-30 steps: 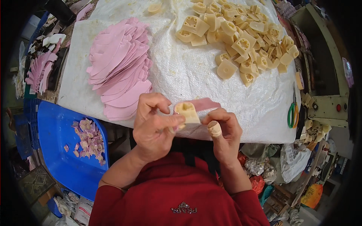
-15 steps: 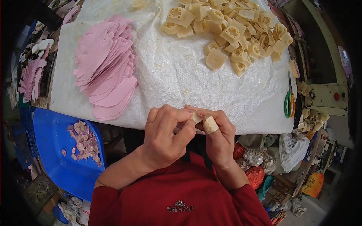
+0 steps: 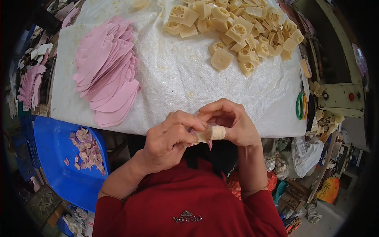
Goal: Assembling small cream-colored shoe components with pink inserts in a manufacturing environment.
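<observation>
At the near edge of the table, my left hand (image 3: 166, 138) pinches a small beige heel-like piece (image 3: 203, 136) with pink material around it. My right hand (image 3: 239, 122) closes on the same piece from the other side, its thumb wrapped in a pale tape band (image 3: 218, 132). Fingers hide most of the piece, and a pink tip hangs below it. Beyond my left hand lies a fanned stack of thin pink cut sheets (image 3: 108, 67). A heap of hollow beige plastic heels (image 3: 252, 33) is spread over the far right.
White woven sheeting (image 3: 173, 83) covers the table. Green-and-orange-handled scissors (image 3: 301, 104) lie at its right edge. A blue basin (image 3: 59, 166) at lower left holds several pink-covered pieces (image 3: 87, 152). Bags (image 3: 307, 158) and scraps crowd the floor at right.
My right hand has turned and risen slightly, its fingers now arched over the piece. My left hand has shifted a little left and down. A pink tip now shows below the piece.
</observation>
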### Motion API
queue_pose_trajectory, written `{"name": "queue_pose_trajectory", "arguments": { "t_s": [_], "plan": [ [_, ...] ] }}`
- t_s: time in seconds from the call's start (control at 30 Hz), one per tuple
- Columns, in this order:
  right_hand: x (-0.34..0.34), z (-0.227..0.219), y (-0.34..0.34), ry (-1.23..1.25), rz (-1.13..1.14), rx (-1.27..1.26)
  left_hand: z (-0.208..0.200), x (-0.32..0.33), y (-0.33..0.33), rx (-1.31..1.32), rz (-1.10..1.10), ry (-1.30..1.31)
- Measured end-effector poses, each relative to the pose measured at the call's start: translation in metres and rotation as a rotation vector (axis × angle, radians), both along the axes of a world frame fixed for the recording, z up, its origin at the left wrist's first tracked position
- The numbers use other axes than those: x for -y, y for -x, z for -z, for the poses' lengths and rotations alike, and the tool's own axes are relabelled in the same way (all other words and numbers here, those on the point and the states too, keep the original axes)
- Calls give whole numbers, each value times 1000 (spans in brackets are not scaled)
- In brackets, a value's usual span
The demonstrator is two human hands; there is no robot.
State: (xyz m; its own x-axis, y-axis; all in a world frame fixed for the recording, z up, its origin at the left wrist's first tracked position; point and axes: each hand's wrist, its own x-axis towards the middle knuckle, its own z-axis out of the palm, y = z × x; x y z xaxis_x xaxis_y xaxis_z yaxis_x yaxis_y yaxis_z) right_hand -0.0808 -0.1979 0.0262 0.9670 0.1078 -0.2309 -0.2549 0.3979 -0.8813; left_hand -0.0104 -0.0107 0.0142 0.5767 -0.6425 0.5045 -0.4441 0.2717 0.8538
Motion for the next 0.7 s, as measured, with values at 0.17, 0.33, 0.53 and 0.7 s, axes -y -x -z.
{"name": "queue_pose_trajectory", "arguments": {
  "t_s": [0.17, 0.33, 0.53, 0.7],
  "plan": [
    [-6, -2, -3, 169, 8, 20, 5, 2, -3, 166, -80, -81],
    [-15, 7, -6, 355, 95, 43, 0, 0, -2, -3, -91, -159],
    [-12, 15, -2, 419, 160, 424, -4, 9, 7, -751, -169, 85],
    [-32, 14, 0, 677, 357, 389, 6, 10, 6, -571, -134, 6]
  ]
}}
